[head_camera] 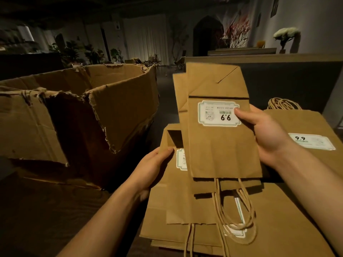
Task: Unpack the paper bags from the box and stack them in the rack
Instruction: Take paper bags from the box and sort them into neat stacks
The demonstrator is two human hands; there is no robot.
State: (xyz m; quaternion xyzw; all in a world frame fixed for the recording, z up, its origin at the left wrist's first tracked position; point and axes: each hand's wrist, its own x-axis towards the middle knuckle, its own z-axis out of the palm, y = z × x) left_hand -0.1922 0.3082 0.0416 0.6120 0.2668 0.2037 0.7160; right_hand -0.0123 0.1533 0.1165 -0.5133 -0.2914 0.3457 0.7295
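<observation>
Dim room with pale curtains (146, 36), potted plants (74, 51) and a vase of white flowers (286, 33) forms the background; a dark work surface (46, 216) occupies the foreground. At left stands a large cardboard box (78, 108), open at the top, its upper edges ragged and torn.

Right of the box lies a pile of flat brown paper bags (278, 219), several deep, with twisted paper handles (233, 210) trailing toward the viewer. A further flat bag (313, 125) lies at far right, label (311, 141) reading "9.9", its handles (284, 103) coiled beyond its far edge.

Held above the pile is a small bunch of bags (219, 151) (at least two, the rear one offset to the left), raised with the folded bottom away from the viewer and the handles hanging down. The front bag carries a white label (218, 113) whose "9.9" appears inverted.

The right hand (267, 134) grasps the bunch at its right edge, thumb lying across the label, fingers hidden behind the paper. The left hand (154, 166) meets the left edge of a bag lower down, thumb on its front face; the remaining fingers are hidden, so the grip itself cannot be judged. No rack can be identified in this view.
</observation>
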